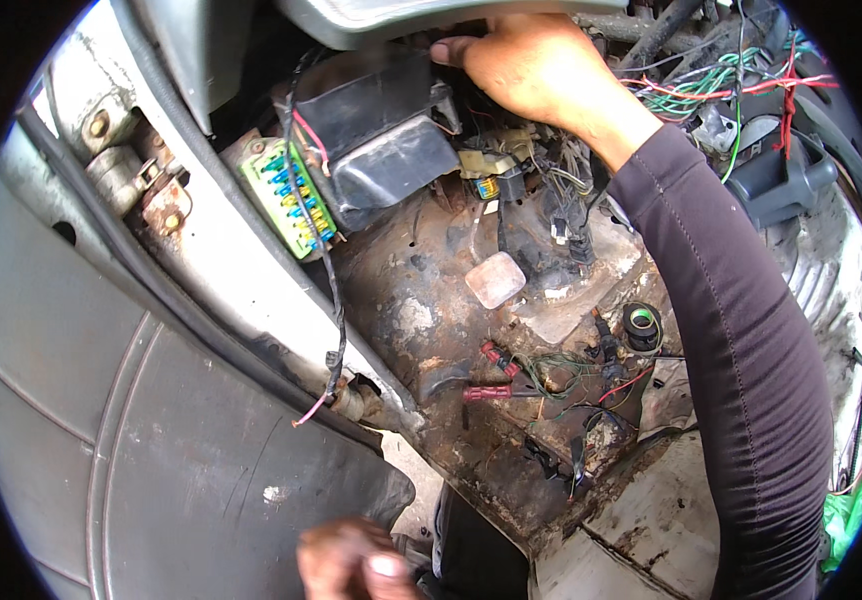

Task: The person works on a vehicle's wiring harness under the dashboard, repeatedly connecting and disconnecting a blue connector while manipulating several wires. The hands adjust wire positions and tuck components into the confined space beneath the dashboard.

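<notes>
My right hand point(536, 72) reaches up under the grey dashboard edge point(391, 14). Its thumb points left near the top of a black plastic box point(376, 95), while the other fingers are hidden. At the lower edge, my left hand point(351, 562) is curled and slightly blurred in front of the grey door panel point(181, 450). Whether it holds anything does not show. A fuse box point(289, 198) with blue and yellow fuses sits left of the black box. Past it hangs a black-wrapped cable point(334, 300) with a pink wire end.
On the rusty floor lie a red-handled screwdriver point(491, 393), a roll of black tape point(642, 326) and loose thin wires point(561, 372). A pedal pad point(496, 280) stands above the floor. Bundled green and red wires point(701, 90) hang at the upper right. A white door sill point(251, 270) runs along the left.
</notes>
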### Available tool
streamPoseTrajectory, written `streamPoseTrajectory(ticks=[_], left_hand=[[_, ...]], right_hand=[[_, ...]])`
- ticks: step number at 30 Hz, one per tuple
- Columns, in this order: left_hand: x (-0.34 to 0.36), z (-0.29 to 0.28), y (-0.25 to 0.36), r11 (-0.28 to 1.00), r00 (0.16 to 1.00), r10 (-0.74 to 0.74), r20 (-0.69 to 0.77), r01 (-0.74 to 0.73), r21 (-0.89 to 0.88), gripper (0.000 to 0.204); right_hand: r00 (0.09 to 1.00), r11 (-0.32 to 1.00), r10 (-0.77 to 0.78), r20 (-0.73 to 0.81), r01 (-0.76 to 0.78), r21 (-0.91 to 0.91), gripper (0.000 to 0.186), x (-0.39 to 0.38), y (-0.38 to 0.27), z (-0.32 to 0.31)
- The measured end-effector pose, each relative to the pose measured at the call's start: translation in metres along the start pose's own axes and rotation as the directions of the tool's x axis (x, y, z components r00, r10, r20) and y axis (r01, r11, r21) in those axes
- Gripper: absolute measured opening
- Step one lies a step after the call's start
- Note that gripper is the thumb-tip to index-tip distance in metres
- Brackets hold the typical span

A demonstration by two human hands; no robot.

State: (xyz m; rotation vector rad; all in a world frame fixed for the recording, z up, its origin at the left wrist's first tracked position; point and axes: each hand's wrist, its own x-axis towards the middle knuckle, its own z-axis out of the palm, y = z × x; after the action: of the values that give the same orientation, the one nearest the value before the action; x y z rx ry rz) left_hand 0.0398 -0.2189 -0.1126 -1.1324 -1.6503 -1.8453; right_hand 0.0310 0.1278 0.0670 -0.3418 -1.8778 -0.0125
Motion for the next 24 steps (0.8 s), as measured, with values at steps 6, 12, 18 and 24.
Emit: streamPoseTrajectory(ticks=[6, 12, 18, 24], left_hand=[[-0.044, -0.03, 0.005, 0.992, 0.872, -0.107, 0.478, 0.127, -0.009, 0.018], [-0.075, -0.064, -0.022, 0.909, 0.712, -0.414, 0.567, 0.354, 0.219, 0.02], [-0.081, -0.069, -0.047, 0.943, 0.719, -0.329, 0.613, 0.283, 0.175, 0.022], [-0.072, -0.067, -0.047, 0.904, 0.67, -0.409, 0.62, 0.391, 0.173, 0.023]], right_hand=[[0.997, 0.963, -0.057, 0.043, 0.066, -0.261, 0.042, -0.017, 0.01, -0.018], [0.928, 0.82, -0.316, 0.198, 0.372, -0.435, 0.058, -0.06, -0.025, -0.049], [0.608, 0.803, -0.099, 0.787, 0.516, -0.297, 0.038, -0.107, -0.063, -0.164], [0.333, 0.85, 0.421, 0.844, 0.179, -0.495, 0.031, -0.114, -0.079, -0.319]])
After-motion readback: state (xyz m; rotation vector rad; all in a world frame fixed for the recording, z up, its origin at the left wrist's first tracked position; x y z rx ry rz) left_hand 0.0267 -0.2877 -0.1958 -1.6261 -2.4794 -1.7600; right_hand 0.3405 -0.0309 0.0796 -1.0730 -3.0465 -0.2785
